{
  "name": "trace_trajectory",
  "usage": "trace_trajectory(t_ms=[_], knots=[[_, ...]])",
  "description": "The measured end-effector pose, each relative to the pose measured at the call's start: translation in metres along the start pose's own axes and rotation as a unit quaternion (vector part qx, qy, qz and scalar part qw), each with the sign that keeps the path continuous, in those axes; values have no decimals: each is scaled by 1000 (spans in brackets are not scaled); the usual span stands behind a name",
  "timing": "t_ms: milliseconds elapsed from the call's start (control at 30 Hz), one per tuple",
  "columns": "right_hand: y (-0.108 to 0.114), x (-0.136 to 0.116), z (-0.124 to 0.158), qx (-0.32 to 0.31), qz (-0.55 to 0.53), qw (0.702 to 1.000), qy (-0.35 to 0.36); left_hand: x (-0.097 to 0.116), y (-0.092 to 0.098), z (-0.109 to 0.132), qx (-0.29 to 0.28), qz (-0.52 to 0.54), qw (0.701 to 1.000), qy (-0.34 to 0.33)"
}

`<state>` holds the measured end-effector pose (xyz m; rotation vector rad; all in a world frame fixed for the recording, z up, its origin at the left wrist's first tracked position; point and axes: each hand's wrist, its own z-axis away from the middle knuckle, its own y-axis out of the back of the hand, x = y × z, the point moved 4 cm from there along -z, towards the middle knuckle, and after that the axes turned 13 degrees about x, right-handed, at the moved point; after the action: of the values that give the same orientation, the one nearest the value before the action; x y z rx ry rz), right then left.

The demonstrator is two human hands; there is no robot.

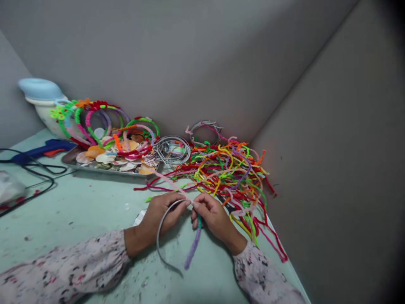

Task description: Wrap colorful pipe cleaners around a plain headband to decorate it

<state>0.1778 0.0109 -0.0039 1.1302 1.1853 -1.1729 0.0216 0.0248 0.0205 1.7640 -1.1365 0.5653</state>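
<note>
A grey headband [159, 241] hangs in a curve below my hands, with its right end wrapped in purple and teal pipe cleaner. My left hand [166, 211] is closed, thumb and finger pinching near the top of the band, where a pale pink pipe cleaner [169, 180] meets it. The pink strand runs up and left toward the tray. Close beside it, my right hand [212, 216] is also closed, gripping the band just above the teal part [199, 221]. The fingertips of both hands almost touch, and the exact contact between them is partly hidden.
A tangled heap of coloured pipe cleaners [218, 169] lies beyond my right hand. Behind my left hand stands a metal tray [107, 171] with shells and finished headbands. Several bare headbands [172, 162] sit beside it. A blue glue gun [44, 150] and black cable [47, 185] lie left.
</note>
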Motion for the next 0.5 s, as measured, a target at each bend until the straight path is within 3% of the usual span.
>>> trace_trajectory(t_ms=[500], knots=[[-3,-3,-1,5,23,1000,20,1,-3,-2,2,85,996,16]])
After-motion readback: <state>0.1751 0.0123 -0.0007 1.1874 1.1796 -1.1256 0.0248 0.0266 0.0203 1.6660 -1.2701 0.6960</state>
